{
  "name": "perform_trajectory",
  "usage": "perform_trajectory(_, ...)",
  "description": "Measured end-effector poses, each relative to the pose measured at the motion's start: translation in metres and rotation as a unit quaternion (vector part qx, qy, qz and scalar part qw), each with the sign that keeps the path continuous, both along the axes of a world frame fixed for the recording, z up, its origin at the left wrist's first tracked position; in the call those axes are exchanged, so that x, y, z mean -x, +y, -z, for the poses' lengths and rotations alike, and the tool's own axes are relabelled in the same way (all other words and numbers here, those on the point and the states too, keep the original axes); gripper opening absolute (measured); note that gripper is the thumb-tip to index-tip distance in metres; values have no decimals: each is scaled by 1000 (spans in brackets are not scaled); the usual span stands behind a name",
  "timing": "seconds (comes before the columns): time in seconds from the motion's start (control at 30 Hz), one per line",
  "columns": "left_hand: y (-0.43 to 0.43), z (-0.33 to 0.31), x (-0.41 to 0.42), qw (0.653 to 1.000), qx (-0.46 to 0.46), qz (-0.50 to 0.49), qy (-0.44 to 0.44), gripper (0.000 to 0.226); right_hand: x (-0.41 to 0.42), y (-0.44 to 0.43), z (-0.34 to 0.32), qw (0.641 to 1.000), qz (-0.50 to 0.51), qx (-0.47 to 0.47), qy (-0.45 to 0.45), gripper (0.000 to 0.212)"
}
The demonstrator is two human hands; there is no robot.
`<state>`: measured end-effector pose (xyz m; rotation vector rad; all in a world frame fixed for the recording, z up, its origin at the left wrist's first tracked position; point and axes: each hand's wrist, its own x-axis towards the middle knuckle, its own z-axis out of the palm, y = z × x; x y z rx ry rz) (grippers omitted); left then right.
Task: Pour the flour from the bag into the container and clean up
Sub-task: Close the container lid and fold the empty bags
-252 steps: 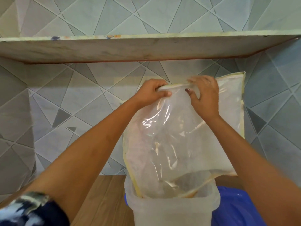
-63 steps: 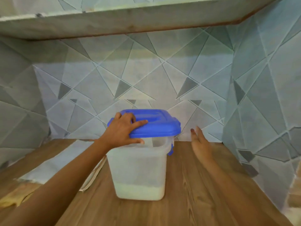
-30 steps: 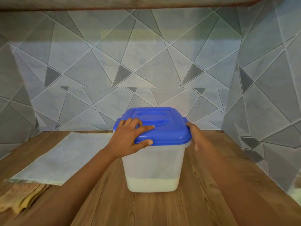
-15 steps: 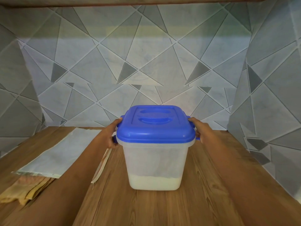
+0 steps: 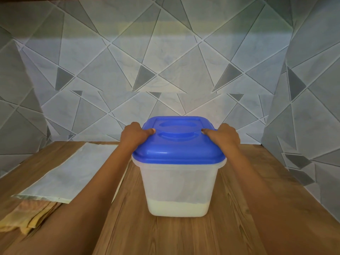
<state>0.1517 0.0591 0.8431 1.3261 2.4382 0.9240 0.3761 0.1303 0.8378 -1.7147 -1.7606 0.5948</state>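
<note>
Both thumbs now up on lid (image 5: 178,144); left hand (image 5: 133,138) & right hand (image 5: 225,138) clamp container (image 5: 176,186) sides. Press evenly till it snaps.

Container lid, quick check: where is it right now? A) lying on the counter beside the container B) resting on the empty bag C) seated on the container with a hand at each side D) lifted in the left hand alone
C: the blue lid sits on the container, left hand and right hand gripping its sides.
</note>
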Motion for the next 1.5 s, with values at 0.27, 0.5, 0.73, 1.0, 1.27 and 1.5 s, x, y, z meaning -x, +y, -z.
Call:
perform_trajectory(0.27, 7, 0, -10, 997, -36, -45, 60, 55, 14, -4, -7, 990, 30, -67, -124, 33)
perform_trajectory(0.5, -1, 14, -2, 998, -13, 15, 59, 50, 12, -11, -2, 990, -14, -19, -137, 53)
perform_trajectory(0.73, -50, 63, -30, 933, -252, 139, 215, 59, 0, -57, 52, 938, -123, -317, -64, 62)
perform_trajectory(1.0, -20, 78, -19, 866, -381, 96, 310, 39, 13, -30, 71, 875, -69, -478, 22, 35)
perform_trajectory(1.27, 45, 73, 9, 884, -355, 129, 273, 37, 42, 37, 72, 879, -63, -471, 35, 35)
perform_trajectory(1.5, 106, 75, 27, 886, -352, 121, 278, 38, 61, 98, 72, 885, -56, -460, 52, 36)
